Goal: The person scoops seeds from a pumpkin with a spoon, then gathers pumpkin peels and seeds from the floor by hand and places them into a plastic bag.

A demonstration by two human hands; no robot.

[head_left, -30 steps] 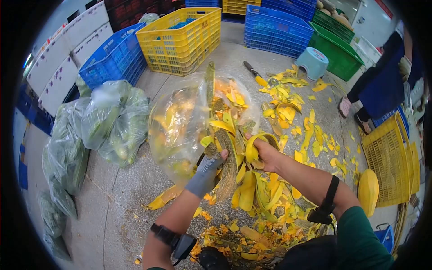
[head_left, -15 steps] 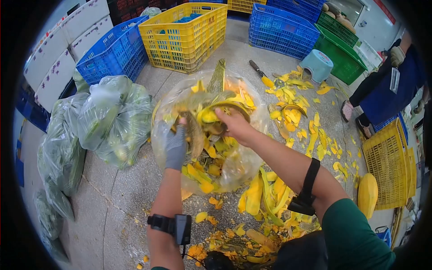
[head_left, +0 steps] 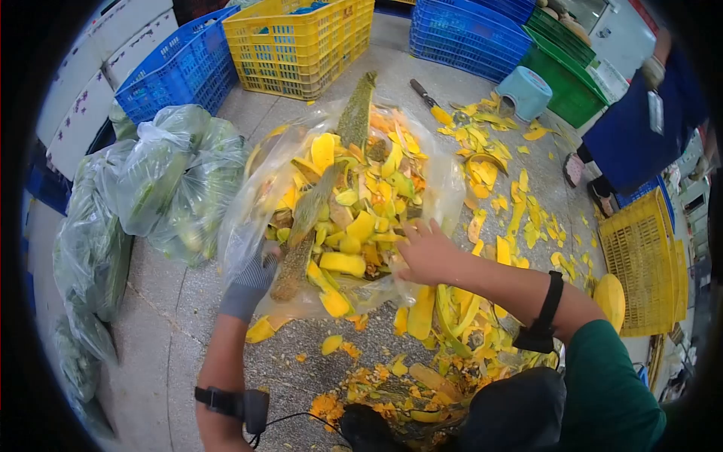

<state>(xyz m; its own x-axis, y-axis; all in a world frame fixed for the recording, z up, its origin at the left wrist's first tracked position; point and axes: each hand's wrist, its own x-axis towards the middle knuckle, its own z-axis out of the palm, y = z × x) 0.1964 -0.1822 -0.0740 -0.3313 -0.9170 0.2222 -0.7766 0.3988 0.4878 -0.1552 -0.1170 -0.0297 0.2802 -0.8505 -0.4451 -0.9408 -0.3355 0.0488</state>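
Observation:
A clear plastic bag (head_left: 444, 181) lies wide open on the floor, heaped with yellow and green-skinned peels (head_left: 361, 233), probably pumpkin. Long mottled strips of rind (head_left: 358, 117) stick out over its far side and down its middle. My left hand (head_left: 250, 280), in a grey striped glove, is at the bag's near-left edge with its fingers curled on the plastic, partly hidden. Bare, my right hand (head_left: 431, 255) rests at the right side of the heap, fingers spread over the peels and the bag's edge.
Loose peels (head_left: 482, 169) and a dark-handled knife (head_left: 423, 92) lie on the floor to the right. Filled plastic bags (head_left: 166, 181) stand left. A yellow crate (head_left: 301, 49), a blue crate (head_left: 467, 38) and a blue stool (head_left: 529, 94) are behind. Another person (head_left: 640, 128) stands at right.
The peels that both hands held over the bag are now let go on the heap. My left hand has moved down and left to the bag's edge, my right hand down and right.

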